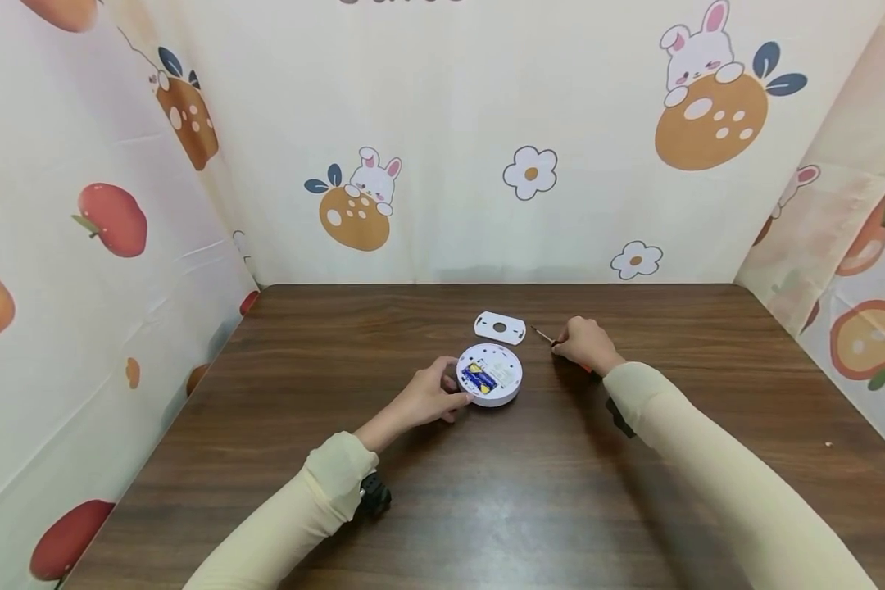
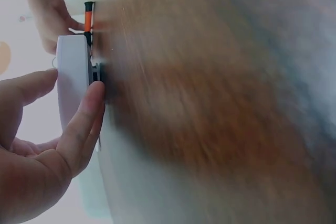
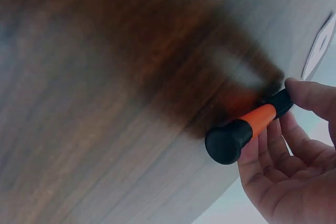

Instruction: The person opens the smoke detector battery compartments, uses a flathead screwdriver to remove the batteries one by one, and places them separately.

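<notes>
A round white device (image 1: 506, 386) lies on the table with its back up, showing a blue-and-yellow battery (image 1: 478, 377) in its compartment. My left hand (image 1: 429, 396) holds the device by its left rim, thumb and fingers on opposite faces in the left wrist view. Off to the right, my right hand (image 1: 588, 342) grips a screwdriver (image 3: 261, 119) by its black-and-orange handle, low over the table. The screwdriver's thin shaft points left and away, apart from the device. Just beyond the device is a flat white mounting plate (image 1: 512, 329) with a round hole in its middle.
The brown wood-grain table (image 1: 324, 328) is bordered by patterned cloth (image 1: 457, 106) at the back and both sides. A tiny pale speck (image 1: 828, 444) lies toward the table's right side.
</notes>
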A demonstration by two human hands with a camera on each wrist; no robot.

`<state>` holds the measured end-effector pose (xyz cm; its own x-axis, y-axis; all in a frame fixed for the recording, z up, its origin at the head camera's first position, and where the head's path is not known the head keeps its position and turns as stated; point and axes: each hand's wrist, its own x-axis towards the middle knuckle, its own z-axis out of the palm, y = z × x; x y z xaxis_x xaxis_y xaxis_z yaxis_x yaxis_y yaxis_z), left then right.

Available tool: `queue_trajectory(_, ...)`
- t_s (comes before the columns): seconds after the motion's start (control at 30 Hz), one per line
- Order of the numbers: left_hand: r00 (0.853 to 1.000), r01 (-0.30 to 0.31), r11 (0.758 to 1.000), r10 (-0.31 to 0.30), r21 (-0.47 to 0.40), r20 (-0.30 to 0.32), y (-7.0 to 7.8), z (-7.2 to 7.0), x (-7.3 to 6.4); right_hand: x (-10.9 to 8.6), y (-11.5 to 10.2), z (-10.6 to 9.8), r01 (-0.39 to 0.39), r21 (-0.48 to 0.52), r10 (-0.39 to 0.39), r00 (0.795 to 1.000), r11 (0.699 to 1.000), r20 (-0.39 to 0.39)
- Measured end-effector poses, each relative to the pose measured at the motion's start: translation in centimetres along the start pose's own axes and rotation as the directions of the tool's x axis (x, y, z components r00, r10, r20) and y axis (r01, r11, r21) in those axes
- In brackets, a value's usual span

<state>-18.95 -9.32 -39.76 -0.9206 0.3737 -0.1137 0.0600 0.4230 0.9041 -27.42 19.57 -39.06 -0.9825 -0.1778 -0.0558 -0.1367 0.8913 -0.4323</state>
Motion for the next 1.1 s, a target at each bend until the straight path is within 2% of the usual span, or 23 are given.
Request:
queue_trajectory(0.17, 0.997, 0.056, 0.998, -0.055, 0.010, -0.047, -0.1, -0.4, 0.2, -0.8, -0.2, -0.1, 0.049, 0.056, -0.050, 0.999, 0.997, 0.008)
queue_trajectory(0.27, 0.992, 0.090, 0.996, -0.092, -0.021, -0.085, -0.2, -0.5, 0.7, -1.7, -0.6, -0.3, 0.114, 0.131, -0.120, 0.992, 0.985, 0.040)
queue_trajectory(0.4, 0.986, 0.123, 0.983, -0.137, -0.139, -0.095, -0.3, -0.5, 1.3, -3.0, -1.3, -0.6, 0.210, 0.217, -0.232, 0.969, 0.953, 0.082)
queue_trajectory(0.57, 0.983, 0.161, 0.942, -0.179, -0.295, -0.033, -0.3, -0.3, 2.2, -4.8, -1.7, -1.2, 0.294, 0.245, -0.327, 0.939, 0.924, 0.108)
queue_trajectory(0.67, 0.982, 0.177, 0.917, -0.187, -0.358, 0.007, -0.5, -0.1, 2.5, -5.6, -1.9, -1.5, 0.347, 0.233, -0.380, 0.918, 0.908, 0.114)
queue_trajectory(0.77, 0.983, 0.177, 0.905, -0.182, -0.388, 0.024, -0.7, 0.0, 2.6, -6.0, -2.1, -1.8, 0.392, 0.205, -0.422, 0.897, 0.897, 0.129)
queue_trajectory(0.93, 0.985, 0.159, 0.902, -0.173, -0.402, 0.002, -0.9, 0.3, 2.6, -6.5, -2.7, -2.3, 0.445, 0.107, -0.457, 0.874, 0.889, 0.167)
queue_trajectory(1.1, 0.984, 0.151, 0.901, -0.175, -0.407, -0.023, -0.8, 0.4, 2.4, -6.6, -3.5, -2.8, 0.474, 0.015, -0.467, 0.863, 0.880, 0.193)
